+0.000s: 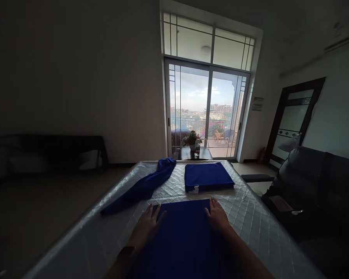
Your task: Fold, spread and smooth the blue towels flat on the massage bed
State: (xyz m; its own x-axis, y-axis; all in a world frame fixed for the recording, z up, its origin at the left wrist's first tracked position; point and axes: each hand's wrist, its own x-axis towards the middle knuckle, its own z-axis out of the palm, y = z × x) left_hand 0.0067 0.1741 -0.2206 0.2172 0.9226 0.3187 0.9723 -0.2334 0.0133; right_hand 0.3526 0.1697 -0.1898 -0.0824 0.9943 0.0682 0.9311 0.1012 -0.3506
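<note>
A blue cloth (183, 236) lies flat and smooth in front of me, its near end running out of the frame. My left hand (149, 225) rests at its far left corner, fingers spread and thumb on the fabric. At the far right corner, my right hand (216, 216) touches the edge with its fingers stretched out. Just beyond is a neatly folded blue cloth (208, 175) with a small white label at its front edge. A crumpled blue cloth (142, 186) lies slantwise to the left.
All the cloths lie on a mattress-like surface (250, 217) with a shiny quilted cover. Behind it stands a small dark table (189, 154) holding a potted plant (192, 136) and a bottle (197, 147). A dark leather sofa (322, 186) is at right; glass sliding doors (189, 93) are ahead.
</note>
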